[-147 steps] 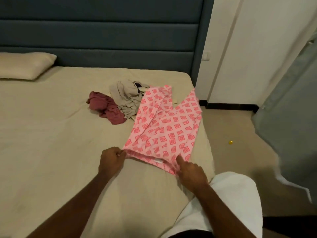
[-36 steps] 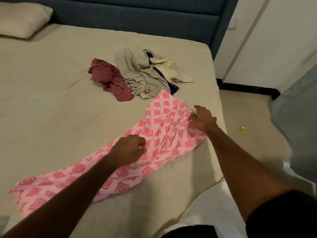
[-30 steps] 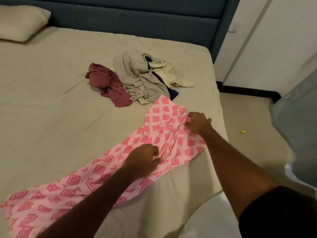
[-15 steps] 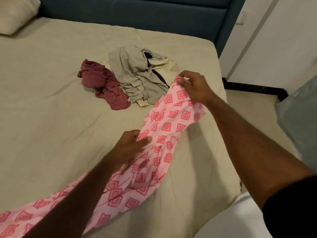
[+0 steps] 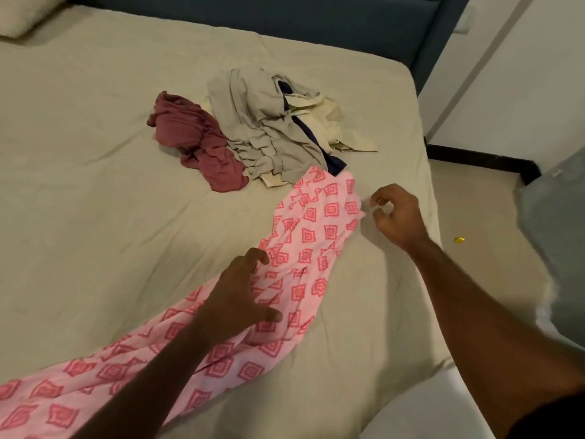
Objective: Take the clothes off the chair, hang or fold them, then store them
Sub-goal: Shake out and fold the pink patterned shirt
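Observation:
A long pink garment with a red diamond print lies stretched diagonally across the bed, from the lower left to the middle right. My left hand rests on its middle with spread fingers, pressing the cloth down. My right hand hovers just right of the garment's upper end, fingers loosely curled and holding nothing. Behind the pink cloth sit a crumpled maroon garment and a grey garment heaped with cream and dark blue pieces.
A beige pillow lies at the far left corner, against the blue headboard. The bed's right edge drops to a tan floor with a small yellow object. A white wall and a grey surface stand at the right.
The garment's upper end, lifted by my right hand half a second ago, now lies flat on the bed. My right hand has let go. My left hand went from gripping to pressing.

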